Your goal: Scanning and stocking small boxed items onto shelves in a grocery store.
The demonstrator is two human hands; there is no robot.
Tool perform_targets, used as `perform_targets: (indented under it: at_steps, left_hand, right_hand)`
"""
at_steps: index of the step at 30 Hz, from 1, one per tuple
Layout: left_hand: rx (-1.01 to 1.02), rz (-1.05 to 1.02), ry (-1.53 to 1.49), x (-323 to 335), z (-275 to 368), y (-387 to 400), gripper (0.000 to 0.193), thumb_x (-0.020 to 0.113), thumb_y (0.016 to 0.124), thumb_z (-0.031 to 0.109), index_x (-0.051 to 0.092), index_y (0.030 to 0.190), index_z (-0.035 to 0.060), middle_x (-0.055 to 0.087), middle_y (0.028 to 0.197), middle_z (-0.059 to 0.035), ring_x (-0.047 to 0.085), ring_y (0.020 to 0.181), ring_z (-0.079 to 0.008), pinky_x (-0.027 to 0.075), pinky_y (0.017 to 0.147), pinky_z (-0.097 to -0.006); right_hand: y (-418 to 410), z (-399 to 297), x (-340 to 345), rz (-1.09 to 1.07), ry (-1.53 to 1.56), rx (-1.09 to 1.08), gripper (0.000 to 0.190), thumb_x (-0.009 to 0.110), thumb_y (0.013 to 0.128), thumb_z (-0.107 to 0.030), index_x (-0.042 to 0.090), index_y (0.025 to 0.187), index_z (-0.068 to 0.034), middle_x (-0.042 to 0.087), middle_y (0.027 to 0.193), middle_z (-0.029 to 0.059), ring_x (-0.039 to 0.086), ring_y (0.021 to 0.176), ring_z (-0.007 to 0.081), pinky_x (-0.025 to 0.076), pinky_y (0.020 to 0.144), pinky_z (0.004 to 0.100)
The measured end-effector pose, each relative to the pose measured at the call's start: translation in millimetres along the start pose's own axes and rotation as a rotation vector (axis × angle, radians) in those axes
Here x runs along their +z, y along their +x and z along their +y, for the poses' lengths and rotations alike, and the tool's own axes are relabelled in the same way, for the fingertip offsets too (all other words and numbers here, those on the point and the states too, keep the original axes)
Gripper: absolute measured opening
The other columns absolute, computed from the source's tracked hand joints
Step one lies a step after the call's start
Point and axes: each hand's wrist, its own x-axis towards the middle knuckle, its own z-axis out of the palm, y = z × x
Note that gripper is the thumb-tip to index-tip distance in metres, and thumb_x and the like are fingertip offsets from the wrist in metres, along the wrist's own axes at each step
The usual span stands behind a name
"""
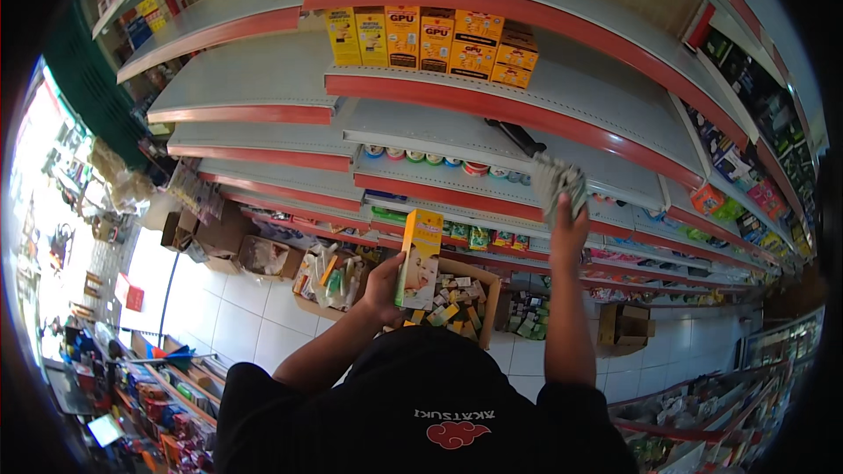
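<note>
My left hand (383,288) grips a tall yellow and green carton (420,260) with a baby's picture on it, held upright over an open cardboard box. Farther right, my right hand (569,227) is raised before the shelves and holds a crumpled grey-white cloth (558,185). Close to the cloth, a black handle-like object (517,137) lies on a grey shelf (421,128). Above it, yellow and orange cartons (435,39) stand side by side on a shelf with a red front strip. Round tubs (475,168) line the shelf below.
Beneath the carton, the cardboard box (490,316) holds many small boxes. To its left are a box of tubes and bottles (332,276) and other cartons (263,257). An empty-looking cardboard box (622,326) stands on the tiled floor at right. Stocked racks (171,375) rise behind at lower left.
</note>
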Motion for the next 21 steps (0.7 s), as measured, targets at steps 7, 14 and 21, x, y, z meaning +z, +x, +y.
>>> perform_targets:
  at_steps: [7,14,21]
  left_hand:
    - [-0.102,-0.016,0.072,23.0,-20.6,21.1,0.056,0.034,0.107,0.047,0.045,0.145,0.0072,0.061,0.13,-0.0147,0.061,0.118,-0.0317,0.049,0.102,-0.049]
    - [-0.127,-0.252,-0.08,17.4,-9.2,45.6,0.061,0.036,0.105,0.052,0.045,0.146,0.0073,0.058,0.137,-0.0179,0.057,0.126,-0.0331,0.044,0.109,-0.0506]
    - [0.03,-0.052,-0.025,30.5,-20.6,39.5,0.075,0.053,0.095,0.065,0.049,0.139,0.0039,0.06,0.124,-0.0158,0.062,0.112,-0.0309,0.049,0.101,-0.0506]
  right_hand:
    - [-108.0,-62.3,44.1,-0.533,0.114,-0.388,0.063,0.067,0.093,-0.024,0.042,0.148,-0.002,0.052,0.138,0.0259,0.052,0.131,0.0411,0.04,0.111,0.0493]
    - [-168.9,-64.5,8.3,-0.924,-0.098,-0.501,0.072,0.065,0.089,-0.015,0.033,0.153,-0.003,0.042,0.152,0.0237,0.043,0.139,0.044,0.036,0.115,0.0524]
    - [-145.3,-30.3,-44.5,-0.252,1.065,0.859,0.057,0.066,0.098,-0.03,0.044,0.144,-0.004,0.058,0.138,0.0118,0.055,0.128,0.0322,0.043,0.109,0.0473]
